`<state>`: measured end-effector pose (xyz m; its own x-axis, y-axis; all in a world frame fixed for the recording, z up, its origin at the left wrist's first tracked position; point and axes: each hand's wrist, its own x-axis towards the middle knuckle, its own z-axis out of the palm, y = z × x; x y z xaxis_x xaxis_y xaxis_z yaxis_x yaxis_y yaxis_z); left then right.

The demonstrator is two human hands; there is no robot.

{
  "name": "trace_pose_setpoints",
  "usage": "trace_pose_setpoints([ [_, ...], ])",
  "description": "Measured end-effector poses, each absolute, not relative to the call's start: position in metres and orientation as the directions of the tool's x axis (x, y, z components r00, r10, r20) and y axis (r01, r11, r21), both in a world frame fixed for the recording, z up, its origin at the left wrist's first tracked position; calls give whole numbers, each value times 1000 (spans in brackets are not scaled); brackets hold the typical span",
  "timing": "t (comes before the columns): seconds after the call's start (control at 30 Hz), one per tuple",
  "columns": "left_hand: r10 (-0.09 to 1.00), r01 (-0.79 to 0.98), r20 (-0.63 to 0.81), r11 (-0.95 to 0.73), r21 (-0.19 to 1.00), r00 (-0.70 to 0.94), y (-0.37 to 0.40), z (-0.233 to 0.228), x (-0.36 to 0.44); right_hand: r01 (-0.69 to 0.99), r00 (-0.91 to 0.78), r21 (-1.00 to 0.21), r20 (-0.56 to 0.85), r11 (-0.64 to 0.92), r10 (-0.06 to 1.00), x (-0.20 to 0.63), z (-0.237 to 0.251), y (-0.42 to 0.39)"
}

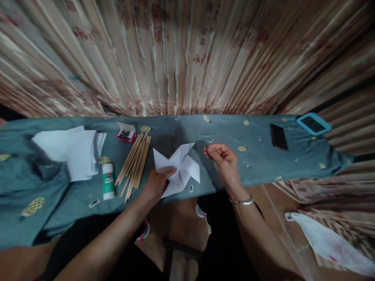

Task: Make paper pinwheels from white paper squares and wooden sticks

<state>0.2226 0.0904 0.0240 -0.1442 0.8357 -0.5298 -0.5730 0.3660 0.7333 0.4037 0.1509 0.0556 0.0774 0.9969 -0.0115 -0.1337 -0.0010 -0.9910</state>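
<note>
A white paper pinwheel (185, 163) is held over the near edge of the cloth-covered table (225, 127), just right of the wooden sticks (136, 164). It is gripped by the left hand (156, 184), with the thumb pressed on the paper close to its centre; the other fingers are largely hidden beneath the paper, and their exact placement cannot be told. The right hand (226, 162) is raised to the right of the pinwheel, apart from it, with thumb and forefinger brought together at the tips and the remaining fingers curled; whether anything small is pinched there cannot be made out. A metal bracelet (241, 201) is worn on the right wrist. The sticks are laid in a loose, overlapping bundle, so that no sure count can be made. Beside them a glue stick (108, 181) is noted, its label too small to be read. Near the upper ends of the sticks, a small red box (126, 134) is seen with its flap raised; its dark contents cannot be identified. Farther left, white sheets (70, 150) are stacked unevenly, the lower ones mostly covered. At the right, a dark phone (279, 137) and a blue-framed device (314, 123) are found, nothing legible being shown on either. Both forearms are cut off by the bottom edge.
</note>
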Motion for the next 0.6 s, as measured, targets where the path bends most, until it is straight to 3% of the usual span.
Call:
trace_pose_setpoints([
  [0.33,857,-639,-514,372,674,-43,83,3,232,-98,-107,-995,2,-9,994,373,58,135],
  [0.6,869,-645,-493,359,674,-31,82,1,233,11,-146,-997,71,74,987,360,59,132],
])
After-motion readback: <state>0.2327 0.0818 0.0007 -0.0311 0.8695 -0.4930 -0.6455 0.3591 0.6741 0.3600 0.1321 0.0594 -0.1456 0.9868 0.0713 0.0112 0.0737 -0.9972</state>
